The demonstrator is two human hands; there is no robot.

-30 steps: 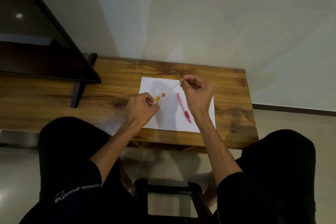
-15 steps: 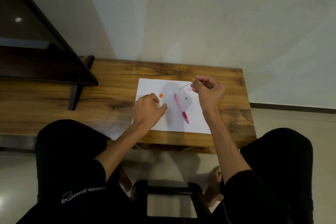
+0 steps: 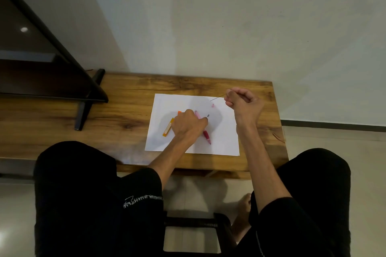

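- The right hand (image 3: pixel 243 103) has its grip pinched on a thin pencil lead (image 3: pixel 218 97), held above the far right corner of the white paper (image 3: pixel 223 137).
- The left hand (image 3: pixel 189 126) lies knuckles up across the pink mechanical pencil (image 3: pixel 206 135); whether its grip closes on it cannot be told.
- A small dark piece (image 3: pixel 208 115) lies just beyond its fingertips, and a pink cap (image 3: pixel 213 106) is near.
- A yellow-orange lead case (image 3: pixel 168 127) lies left of the hand.
- All of this rests on the wooden bench (image 3: pixel 125 110).
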